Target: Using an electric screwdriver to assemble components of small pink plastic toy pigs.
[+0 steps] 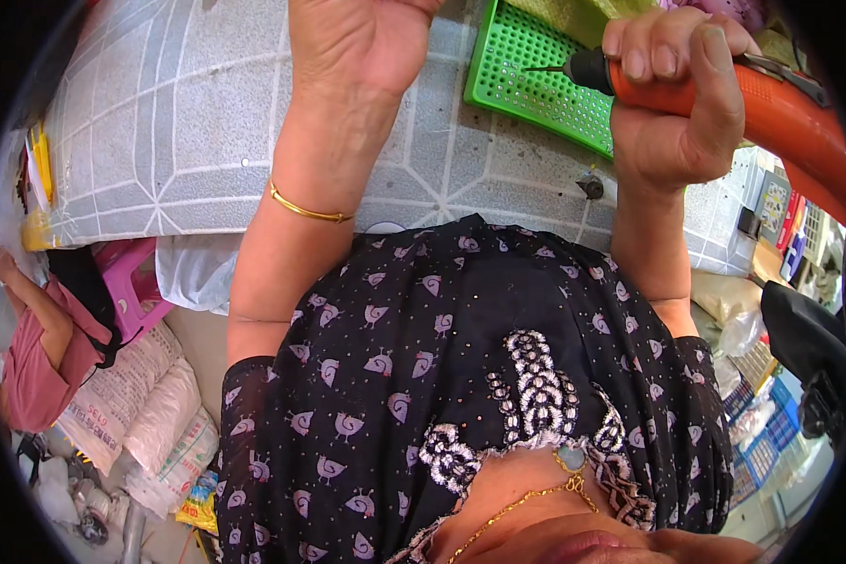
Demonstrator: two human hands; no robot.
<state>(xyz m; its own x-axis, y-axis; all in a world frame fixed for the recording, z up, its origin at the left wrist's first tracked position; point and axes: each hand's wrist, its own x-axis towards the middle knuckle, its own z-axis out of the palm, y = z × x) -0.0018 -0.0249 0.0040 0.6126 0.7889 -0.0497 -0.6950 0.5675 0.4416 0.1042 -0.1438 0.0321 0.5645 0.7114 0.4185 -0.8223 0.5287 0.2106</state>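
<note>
In my right hand (pixel 677 103) is an orange electric screwdriver (pixel 794 122) with a black nose and a thin bit pointing left. My fingers wrap round its body, near a metal lever on top. The bit hangs over a green perforated tray (pixel 508 105), where many holes hold small shiny pieces, too small to name for sure. My left hand (pixel 371 42) is at the top edge, palm showing, left of the tray. Its fingers are cut off by the frame, so what they do is hidden. A gold bangle (pixel 305 209) circles my left forearm.
A grey tile-patterned cloth (pixel 207 103) covers the table; a small dark piece (pixel 590 186) lies below the tray. Yellow-green fabric (pixel 573 17) lies behind it. At left are another person's arm (pixel 42 315), a pink stool (pixel 132 282) and white sacks (pixel 136 404). Blue baskets (pixel 766 451) stand at right.
</note>
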